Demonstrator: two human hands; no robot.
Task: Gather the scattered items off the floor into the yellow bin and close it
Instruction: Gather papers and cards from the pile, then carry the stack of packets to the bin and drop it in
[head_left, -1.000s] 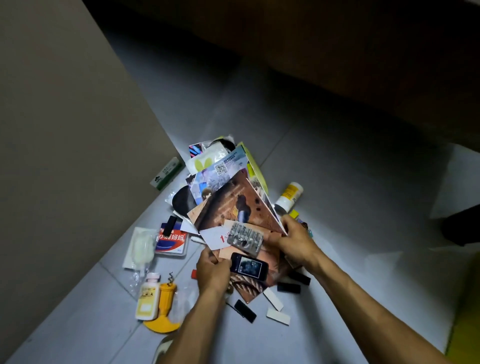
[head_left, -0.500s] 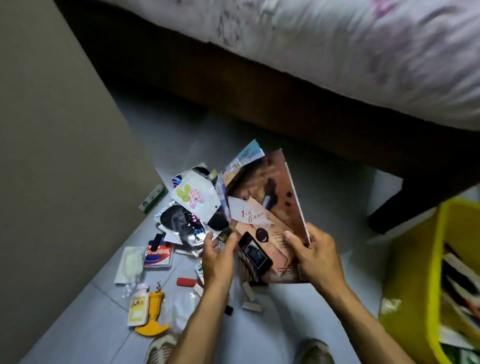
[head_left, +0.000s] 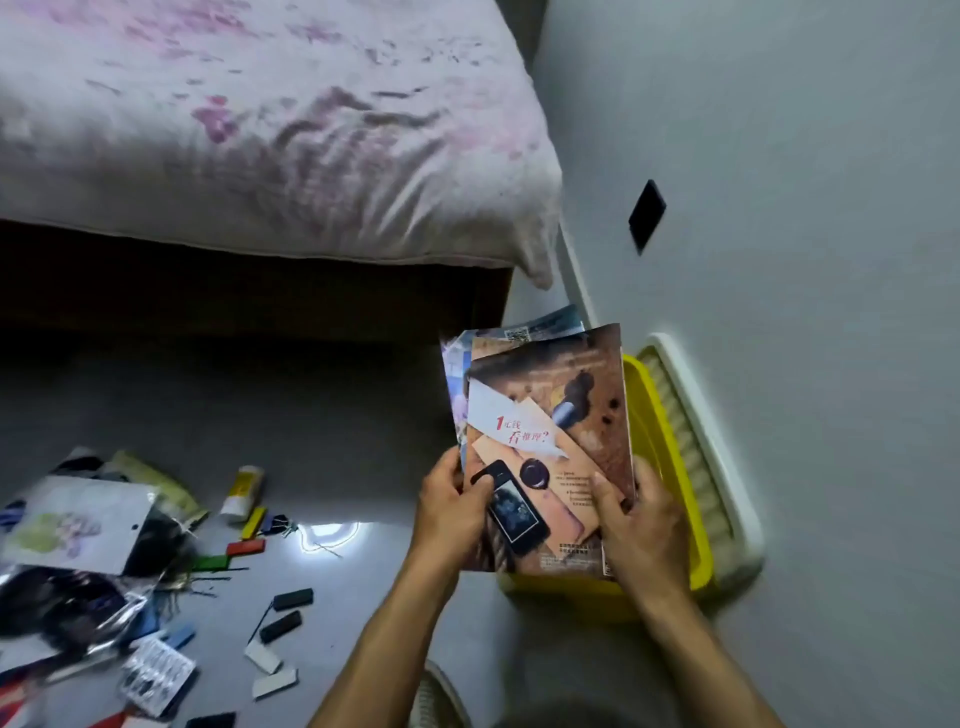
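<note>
You hold a stack of magazines (head_left: 545, 447) in both hands, over the yellow bin (head_left: 670, 499) that sits against the wall (head_left: 831, 260) at the foot of the bed (head_left: 260, 130). Your left hand (head_left: 449, 512) grips the stack's lower left edge, thumb pressing a small black phone (head_left: 511, 506) flat onto the cover — likely so it rides along and doesn't slide off. Your right hand (head_left: 639, 530) grips the lower right corner, thumb on the cover and fingers curled behind. The stack stands nearly upright and faces you, its lower edge low over the bin's near rim; I judge that tilt lets it slip down edge-first into the bin. What lies in the bin is hidden behind the stack. Something pale and ribbed (head_left: 701, 467) leans between bin and wall — perhaps the lid, though I can't be sure.

Half a second ago the bin was only at the right edge of your view and the stack was still above the pile; now you have swung right and the stack is at the bin. A second ago a blister pack lay on the stack; now one (head_left: 156, 675) lies on the floor (head_left: 337, 415) at lower left.

Much remains there — plastic pouches (head_left: 78, 525), a white bottle (head_left: 241, 491), coloured blocks (head_left: 244, 546) and black pieces (head_left: 291, 598) — so the task is far from done.
</note>
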